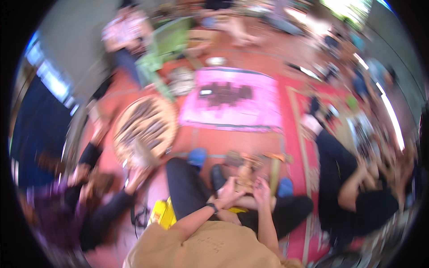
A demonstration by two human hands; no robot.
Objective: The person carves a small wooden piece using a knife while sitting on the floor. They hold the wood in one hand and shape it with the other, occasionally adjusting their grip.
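- Sitting on the red floor [232, 143], the person brings both hands together low in the middle of the head view, just beyond the crossed legs in dark trousers.
- The left hand [229, 190], with a dark watch [213, 207] on its wrist, and the right hand [262, 188] flank a small tan object [244, 173] that stands between them; motion blur hides what kind of thing it is.
- Both hands look curled in toward that object and seem to touch it, but I cannot tell whether the fingers are clamped on it or only resting against it.
- Judging by this, the step in hand is close work on the tan object, held steady from both sides; any next move would call for a firm hold with one hand while the other is free to work.
- A yellow box [161, 213] lies near on the left, beside the person's thigh.
- Farther off, a pink cloth [263, 105] is spread on the floor with a patch of dark pieces [225, 94] on it.
- To the left of it sits a round woven tray [167, 111] loaded with dark strips.
- Another person in dark sleeves reaches a hand [136, 175] toward the tray's near edge, and a second person in black sits near on the right [357, 196].
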